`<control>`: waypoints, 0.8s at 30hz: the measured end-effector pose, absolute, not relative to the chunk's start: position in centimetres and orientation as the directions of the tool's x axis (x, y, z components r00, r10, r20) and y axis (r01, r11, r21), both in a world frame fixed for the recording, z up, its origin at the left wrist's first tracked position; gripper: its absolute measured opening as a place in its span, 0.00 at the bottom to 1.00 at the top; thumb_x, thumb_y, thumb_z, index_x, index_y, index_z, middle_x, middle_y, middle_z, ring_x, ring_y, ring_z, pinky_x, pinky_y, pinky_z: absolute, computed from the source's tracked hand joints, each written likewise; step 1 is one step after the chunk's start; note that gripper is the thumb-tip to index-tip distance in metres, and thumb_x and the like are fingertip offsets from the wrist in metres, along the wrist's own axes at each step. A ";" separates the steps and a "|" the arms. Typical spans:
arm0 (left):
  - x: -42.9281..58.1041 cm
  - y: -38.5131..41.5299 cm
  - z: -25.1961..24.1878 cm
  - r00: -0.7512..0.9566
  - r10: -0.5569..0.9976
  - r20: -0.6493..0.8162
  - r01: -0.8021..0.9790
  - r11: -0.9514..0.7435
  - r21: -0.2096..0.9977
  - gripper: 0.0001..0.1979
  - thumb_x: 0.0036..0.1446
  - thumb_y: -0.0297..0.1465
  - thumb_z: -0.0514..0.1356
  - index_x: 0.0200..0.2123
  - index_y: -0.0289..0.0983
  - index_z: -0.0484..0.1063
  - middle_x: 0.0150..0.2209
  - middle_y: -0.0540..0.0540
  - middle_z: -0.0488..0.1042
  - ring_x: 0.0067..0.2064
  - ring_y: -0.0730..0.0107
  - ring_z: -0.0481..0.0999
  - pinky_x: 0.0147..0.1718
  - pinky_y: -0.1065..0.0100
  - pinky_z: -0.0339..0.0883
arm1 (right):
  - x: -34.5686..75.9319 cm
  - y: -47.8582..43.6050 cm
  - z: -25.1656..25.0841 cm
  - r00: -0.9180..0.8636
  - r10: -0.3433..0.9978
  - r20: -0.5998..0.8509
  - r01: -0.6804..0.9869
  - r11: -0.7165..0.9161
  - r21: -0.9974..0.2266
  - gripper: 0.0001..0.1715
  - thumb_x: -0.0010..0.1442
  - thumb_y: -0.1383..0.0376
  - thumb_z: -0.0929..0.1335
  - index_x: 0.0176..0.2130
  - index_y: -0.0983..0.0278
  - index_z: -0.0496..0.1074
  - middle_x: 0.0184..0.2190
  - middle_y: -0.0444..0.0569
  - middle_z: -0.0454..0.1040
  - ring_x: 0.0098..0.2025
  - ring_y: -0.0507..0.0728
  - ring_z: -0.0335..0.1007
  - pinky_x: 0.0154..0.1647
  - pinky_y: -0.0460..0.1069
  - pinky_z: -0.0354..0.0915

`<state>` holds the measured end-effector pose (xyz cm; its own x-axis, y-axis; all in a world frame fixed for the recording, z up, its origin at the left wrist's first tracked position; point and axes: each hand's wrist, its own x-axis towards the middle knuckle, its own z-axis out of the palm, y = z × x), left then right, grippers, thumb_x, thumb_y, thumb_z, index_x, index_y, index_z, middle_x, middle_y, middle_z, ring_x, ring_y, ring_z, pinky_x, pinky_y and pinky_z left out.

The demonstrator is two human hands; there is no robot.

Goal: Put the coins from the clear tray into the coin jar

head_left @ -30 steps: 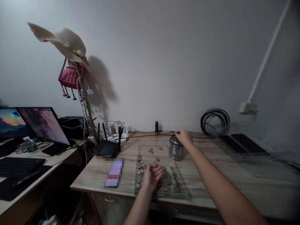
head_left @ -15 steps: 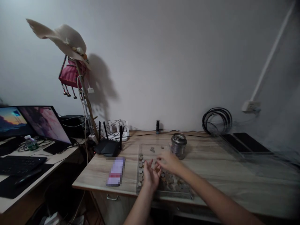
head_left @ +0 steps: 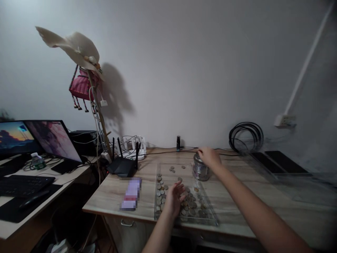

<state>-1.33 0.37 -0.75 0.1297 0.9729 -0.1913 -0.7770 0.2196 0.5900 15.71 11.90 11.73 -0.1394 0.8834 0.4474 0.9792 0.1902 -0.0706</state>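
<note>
While the right hand (head_left: 209,156) rests over the mouth of the small jar (head_left: 200,171), its fingers bunched downward at the rim, it is too small in view to tell whether they pinch a coin. The left hand (head_left: 174,198) hovers half-curled, fingers loosely open, over the coins (head_left: 188,203) spread in the clear tray (head_left: 210,219) at the near edge of the wooden desk (head_left: 110,196); what lies in its palm I cannot tell. To do this well, fingertips should stay centred over the jar's narrow mouth and low, so nothing bounces off the rim, and the jar should stand steady just beside the tray's far right corner. A router (head_left: 122,167) and tangled cables (head_left: 130,146) sit to the left, a black cable coil (head_left: 246,137) leans on the wall behind, and a second clear tray (head_left: 289,182) lies to the right; none blocks the short path between tray and jar.
</note>
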 end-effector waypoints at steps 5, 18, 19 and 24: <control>-0.9 0.1 -0.7 0.113 0.976 -0.186 -0.707 0.210 0.676 0.16 0.41 0.34 0.57 0.35 0.34 0.69 0.38 0.42 0.70 0.39 0.66 0.69 0.33 0.70 0.59 | 18.1 16.1 12.6 -0.040 0.959 0.280 0.999 0.036 0.019 0.15 0.51 0.66 0.61 0.34 0.67 0.74 0.35 0.59 0.73 0.37 0.58 0.69 0.34 0.48 0.60; -1.7 1.7 0.0 0.041 0.998 -0.037 -0.117 0.042 0.992 0.08 0.44 0.29 0.54 0.28 0.34 0.72 0.27 0.47 0.71 0.30 0.72 0.68 0.30 0.72 0.59 | 17.7 17.7 11.2 -0.088 0.964 0.250 0.996 0.083 0.032 0.14 0.51 0.66 0.62 0.35 0.65 0.74 0.35 0.57 0.73 0.39 0.58 0.68 0.36 0.48 0.59; -2.3 2.1 0.3 0.033 0.999 -0.017 -0.081 0.020 0.997 0.08 0.44 0.28 0.54 0.28 0.35 0.72 0.27 0.47 0.72 0.31 0.71 0.69 0.32 0.71 0.60 | 17.8 17.6 11.4 -0.095 0.964 0.248 0.996 0.091 0.026 0.14 0.50 0.65 0.62 0.35 0.64 0.74 0.35 0.56 0.73 0.39 0.58 0.68 0.36 0.48 0.59; -5.0 5.6 0.8 -0.022 0.993 0.117 0.213 -0.110 0.971 0.06 0.44 0.27 0.54 0.25 0.36 0.71 0.30 0.45 0.72 0.39 0.64 0.69 0.45 0.64 0.57 | 16.4 15.7 11.1 -0.140 0.914 0.380 0.984 0.171 -0.050 0.19 0.54 0.61 0.59 0.40 0.64 0.71 0.40 0.56 0.71 0.44 0.57 0.64 0.40 0.48 0.57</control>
